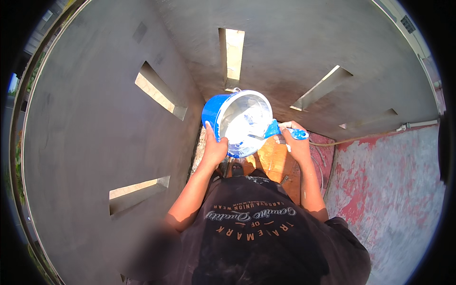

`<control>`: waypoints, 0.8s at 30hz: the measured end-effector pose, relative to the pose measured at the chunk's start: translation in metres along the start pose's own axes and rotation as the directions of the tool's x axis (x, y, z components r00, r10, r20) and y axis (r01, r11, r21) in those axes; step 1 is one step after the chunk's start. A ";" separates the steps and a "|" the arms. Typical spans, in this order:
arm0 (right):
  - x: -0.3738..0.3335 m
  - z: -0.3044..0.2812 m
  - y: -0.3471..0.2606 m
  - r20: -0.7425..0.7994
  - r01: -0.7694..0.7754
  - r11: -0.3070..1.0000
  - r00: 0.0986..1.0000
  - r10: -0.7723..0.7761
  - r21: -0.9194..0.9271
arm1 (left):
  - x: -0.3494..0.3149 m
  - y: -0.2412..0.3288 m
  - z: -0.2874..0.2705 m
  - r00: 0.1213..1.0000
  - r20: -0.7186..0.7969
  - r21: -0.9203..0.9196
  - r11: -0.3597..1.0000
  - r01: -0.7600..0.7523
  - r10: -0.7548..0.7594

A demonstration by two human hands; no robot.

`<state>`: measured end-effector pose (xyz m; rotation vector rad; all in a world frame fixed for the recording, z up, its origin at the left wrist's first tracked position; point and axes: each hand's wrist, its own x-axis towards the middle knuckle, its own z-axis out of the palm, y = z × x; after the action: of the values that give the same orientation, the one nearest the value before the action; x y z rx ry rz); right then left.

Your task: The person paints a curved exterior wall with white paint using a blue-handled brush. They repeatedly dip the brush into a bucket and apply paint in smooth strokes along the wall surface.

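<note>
A blue bucket with a pale rim is tilted so that its mouth faces me. White paint coats its inside and lies in it. My left hand grips the near left side of the bucket, thumb by the rim. In my right hand is a paintbrush with a blue handle spotted with white. The brush's wide blue shoulder crosses the bucket's right rim, and its head end points into the bucket. White paint marks show on my right fingers.
Grey walls with slot openings rise ahead and at the left, close to the bucket. A low wall with peeling red and white paint stands at the right. A pipe and a thin hose run along there. Orange-brown flooring lies below.
</note>
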<state>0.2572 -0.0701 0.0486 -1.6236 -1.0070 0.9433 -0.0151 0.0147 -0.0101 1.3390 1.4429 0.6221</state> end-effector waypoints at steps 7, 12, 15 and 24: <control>-0.029 -0.010 0.007 -0.131 -0.006 0.997 0.991 0.017 0.079 | 0.009 0.013 0.008 0.997 0.000 -0.087 0.993 -0.079 0.079; -0.038 -0.013 0.005 -0.192 0.032 0.995 0.981 -0.013 0.093 | -0.007 0.050 0.000 0.973 0.190 -0.232 0.957 0.176 -0.132; -0.038 -0.022 0.002 -0.251 0.015 0.944 0.965 0.072 0.330 | -0.004 0.054 0.002 0.967 0.213 -0.283 0.939 0.197 -0.138; -0.027 -0.033 0.013 -0.216 0.074 0.919 0.976 0.012 0.387 | 0.006 0.076 -0.003 0.968 0.222 -0.277 0.945 0.174 -0.113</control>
<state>0.2802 -0.1078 0.0469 -1.3311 -0.6426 0.8630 0.0138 0.0400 0.0555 1.0204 1.2154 0.5616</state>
